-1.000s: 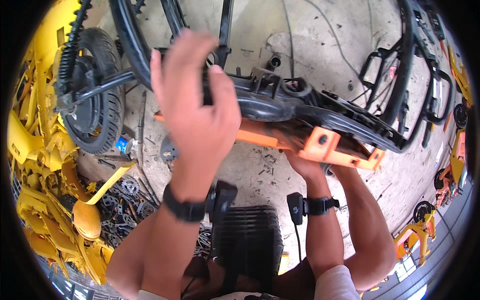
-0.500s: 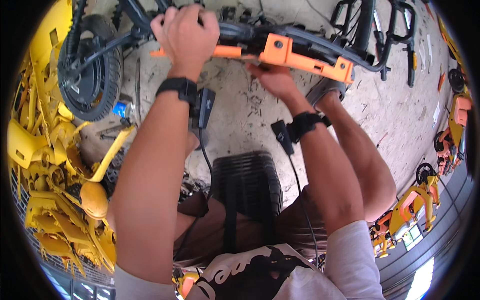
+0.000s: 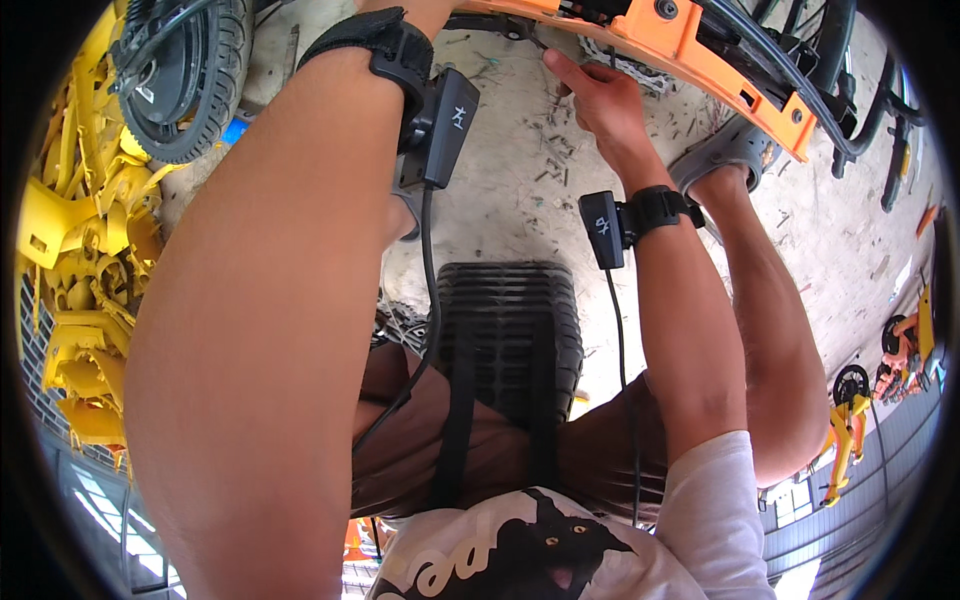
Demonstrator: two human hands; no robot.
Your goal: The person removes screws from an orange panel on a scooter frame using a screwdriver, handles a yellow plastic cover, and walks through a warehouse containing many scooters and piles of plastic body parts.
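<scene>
An orange plastic cover [image 3: 690, 45] runs along the side of a black vehicle frame [image 3: 780, 60] at the top of the view. Under its edge, my right hand [image 3: 612, 105] has its thumb pointing up and left and its fingers curled. A thin dark end shows by the thumb tip, but what the fingers close on is too small to make out. My left arm stretches up past the top edge, with a black wrist strap [image 3: 385, 45] near its end; the left hand itself is cut off. Behind my right hand lies part of a chain [image 3: 645, 78].
A black-tyred wheel [image 3: 190, 95] stands at the upper left, with a heap of yellow plastic parts [image 3: 70, 270] below it. Between my legs is a black ribbed seat [image 3: 505, 290]. Small debris [image 3: 555, 155] is scattered over the concrete floor. Yellow-and-orange vehicles [image 3: 850, 420] line the right side.
The view has shifted, and the frame with its orange cover now sits higher and further right. My left arm reaches further up, taking that hand out of view. My right hand stays below the cover.
</scene>
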